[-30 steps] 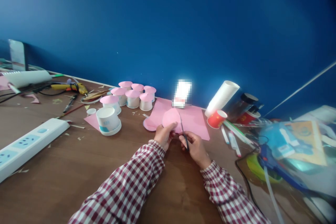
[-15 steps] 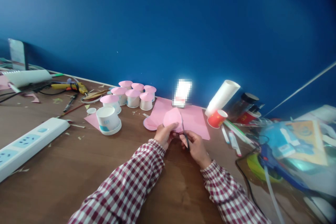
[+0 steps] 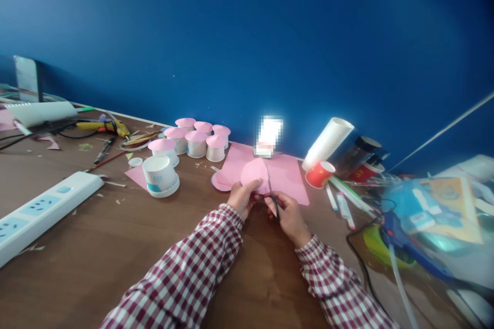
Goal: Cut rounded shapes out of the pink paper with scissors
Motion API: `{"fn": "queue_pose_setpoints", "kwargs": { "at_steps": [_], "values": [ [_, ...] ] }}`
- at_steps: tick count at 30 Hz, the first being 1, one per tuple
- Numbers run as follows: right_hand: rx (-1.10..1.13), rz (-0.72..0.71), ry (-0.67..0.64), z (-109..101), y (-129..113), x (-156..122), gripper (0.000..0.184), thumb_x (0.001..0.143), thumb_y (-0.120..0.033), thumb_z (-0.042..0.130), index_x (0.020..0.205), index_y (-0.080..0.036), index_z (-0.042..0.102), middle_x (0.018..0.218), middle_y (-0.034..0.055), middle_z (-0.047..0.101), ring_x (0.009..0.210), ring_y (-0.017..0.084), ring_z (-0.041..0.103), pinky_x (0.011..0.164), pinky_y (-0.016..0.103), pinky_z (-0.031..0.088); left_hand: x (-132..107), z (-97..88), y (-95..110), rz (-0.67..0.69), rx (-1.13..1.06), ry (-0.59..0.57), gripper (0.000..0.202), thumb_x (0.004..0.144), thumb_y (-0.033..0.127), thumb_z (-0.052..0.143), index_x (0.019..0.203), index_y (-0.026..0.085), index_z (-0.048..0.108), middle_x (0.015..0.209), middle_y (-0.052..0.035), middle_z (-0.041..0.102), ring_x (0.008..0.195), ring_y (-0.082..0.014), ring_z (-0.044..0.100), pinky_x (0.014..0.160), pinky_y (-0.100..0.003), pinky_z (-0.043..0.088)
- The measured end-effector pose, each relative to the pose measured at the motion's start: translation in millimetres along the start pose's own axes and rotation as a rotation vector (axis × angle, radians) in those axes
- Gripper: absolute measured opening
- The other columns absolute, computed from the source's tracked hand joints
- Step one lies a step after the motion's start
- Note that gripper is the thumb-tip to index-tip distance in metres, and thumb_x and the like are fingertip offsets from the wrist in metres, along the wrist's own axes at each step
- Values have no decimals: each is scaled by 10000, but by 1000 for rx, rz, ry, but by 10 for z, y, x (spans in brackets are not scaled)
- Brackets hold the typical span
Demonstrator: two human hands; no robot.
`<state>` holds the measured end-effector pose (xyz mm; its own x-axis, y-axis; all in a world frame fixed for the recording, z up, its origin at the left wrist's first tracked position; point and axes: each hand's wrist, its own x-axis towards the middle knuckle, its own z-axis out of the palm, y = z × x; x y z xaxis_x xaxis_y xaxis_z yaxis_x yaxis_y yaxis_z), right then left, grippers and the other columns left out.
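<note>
The round pink paper (image 3: 252,170) is held up over the near part of the big pink sheet (image 3: 289,177). The left hand (image 3: 242,199) pinches it, thumb on top. The right hand (image 3: 287,215) has its fingers around the scissors (image 3: 270,190); I can't tell how wide the blades are. The scissors' long way runs toward the wall (image 3: 231,51), tips leaning a bit left. The paper is roundish, so it has no clear long way. This looks like trimming its edge; the next snip probably needs the paper turned a little. Left of the big sheet stand cups with pink tops (image 3: 196,139).
</note>
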<state>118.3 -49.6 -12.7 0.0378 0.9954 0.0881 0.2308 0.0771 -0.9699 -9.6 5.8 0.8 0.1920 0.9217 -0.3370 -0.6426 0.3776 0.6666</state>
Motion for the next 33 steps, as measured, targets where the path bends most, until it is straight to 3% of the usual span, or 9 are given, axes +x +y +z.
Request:
{"fn": "queue_pose_setpoints", "kwargs": {
  "at_steps": [33],
  "values": [
    [-17, -7, 6, -3, -15, -9, 365, 763, -467, 645, 916, -136, 635, 539, -22, 527, 464, 112, 481, 431, 221, 393, 7, -4, 4, -4, -11, 32, 189, 606, 125, 741, 683, 92, 571, 523, 15, 516, 422, -44, 444, 358, -141, 350]
  ]
}}
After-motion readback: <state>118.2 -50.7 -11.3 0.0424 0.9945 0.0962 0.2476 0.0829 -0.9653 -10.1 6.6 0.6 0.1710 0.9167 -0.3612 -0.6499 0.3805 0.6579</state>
